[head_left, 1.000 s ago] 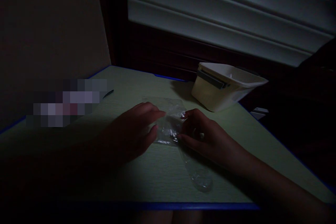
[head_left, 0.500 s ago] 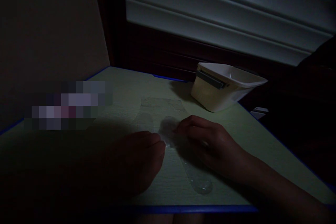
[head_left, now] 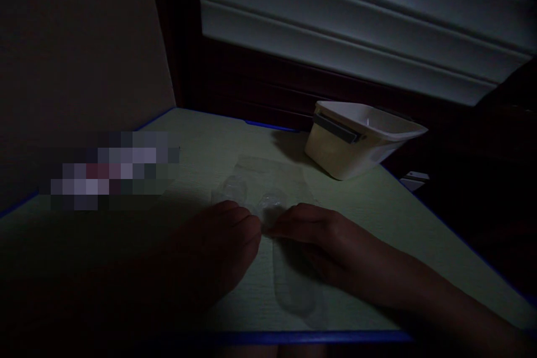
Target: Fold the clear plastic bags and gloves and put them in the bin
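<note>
A thin, see-through plastic sheet or bag (head_left: 272, 170) lies on the pale green table (head_left: 201, 140), with rounded flaps showing beyond and below the hands. My left hand (head_left: 226, 246) is curled closed at the sheet's near left part, its fingertips hidden. Close to its right, my right hand (head_left: 319, 229) has its fingers pressed together on the plastic near the middle. The light is dim, and the exact grip of both hands on the film is hard to see.
A cream bin (head_left: 348, 148) with a grey handle stands at the table's back right. On the left lies a blurred, pixelated item (head_left: 113, 170). The table has a blue edge, and a slatted panel (head_left: 356, 28) rises behind.
The plastic has shifted and changed shape, its far edge a little to the right. My right hand has moved slightly down and left, nearer to my left hand, which has shifted slightly.
</note>
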A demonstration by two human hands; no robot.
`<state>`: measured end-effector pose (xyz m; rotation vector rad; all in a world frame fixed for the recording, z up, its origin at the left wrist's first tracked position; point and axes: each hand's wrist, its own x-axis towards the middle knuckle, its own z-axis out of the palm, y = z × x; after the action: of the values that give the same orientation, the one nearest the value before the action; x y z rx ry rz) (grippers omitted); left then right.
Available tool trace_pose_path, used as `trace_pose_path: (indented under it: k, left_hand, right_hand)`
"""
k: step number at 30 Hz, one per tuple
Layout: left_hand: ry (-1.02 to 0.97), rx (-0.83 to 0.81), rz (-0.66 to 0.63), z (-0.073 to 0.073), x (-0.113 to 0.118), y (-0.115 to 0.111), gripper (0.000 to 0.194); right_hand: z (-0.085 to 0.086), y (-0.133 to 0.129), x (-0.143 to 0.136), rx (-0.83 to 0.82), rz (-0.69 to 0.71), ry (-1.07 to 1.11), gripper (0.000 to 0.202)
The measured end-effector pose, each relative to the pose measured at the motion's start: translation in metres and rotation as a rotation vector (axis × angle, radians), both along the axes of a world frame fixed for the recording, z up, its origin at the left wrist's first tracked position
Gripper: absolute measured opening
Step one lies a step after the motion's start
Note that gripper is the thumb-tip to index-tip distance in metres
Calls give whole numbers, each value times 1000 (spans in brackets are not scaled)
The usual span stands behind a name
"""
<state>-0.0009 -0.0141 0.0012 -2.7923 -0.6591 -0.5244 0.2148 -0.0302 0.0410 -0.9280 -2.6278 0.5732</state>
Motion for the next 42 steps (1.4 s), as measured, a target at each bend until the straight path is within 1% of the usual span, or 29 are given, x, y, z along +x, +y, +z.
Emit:
trace_pose_path:
  k: [2, 5, 7, 8, 10, 13, 16, 20, 24, 26, 28, 31, 34, 36, 39, 42]
  left_hand:
    - [-7, 18, -12, 0, -2, -1, 28]
    - [19, 71, -17, 4, -5, -5, 29]
    - [40, 88, -22, 6, -6, -6, 28]
    - [52, 78, -25, 6, -6, -6, 28]
    - [62, 38, -26, 4, -6, -6, 28]
    - [66, -26, -28, -1, -4, -3, 27]
    - [71, -46, -6, -2, -3, -3, 29]
    - [135, -129, 26, 2, -1, -4, 28]
    - [180, -144, 21, 5, -2, -4, 27]
    - [160, -150, 29, 5, -2, -4, 29]
    - [136, -125, 14, 4, -3, -4, 31]
    - [110, -85, -1, 3, -2, -4, 30]
    - [113, -96, 8, 1, -1, -3, 30]
    - [131, -103, 22, 0, 0, -2, 31]
    - [128, -97, 52, 2, 0, -3, 32]
    - [142, -77, 25, 8, -1, -5, 34]
  right_hand:
    - [0, -2, 0, 22, -21, 35, 43]
    - [-3, -1, 1, 191, -64, 37, 37]
    - [-7, 1, 1, 282, -35, 11, 35]
    - [-9, 2, 0, 298, -10, -10, 35]
    - [-12, 4, -1, 292, 25, -60, 32]
    - [-13, 6, -1, 240, 13, -98, 33]
    - [-11, 9, 3, 220, -52, -101, 38]
    - [-14, 19, 13, 195, -174, -88, 37]
    - [-17, 29, 20, 200, -275, -86, 37]
    - [-16, 28, 20, 226, -263, -62, 39]
    - [-14, 24, 16, 248, -184, -10, 44]
    - [-12, 16, 8, 254, -28, 47, 50]
    - [-13, 14, 2, 237, 39, 32, 51]
    - [-16, 16, 3, 219, 22, 20, 50]
    - [-19, 22, 8, 219, -59, 2, 47]
    - [-22, 28, 14, 217, -121, 10, 42]
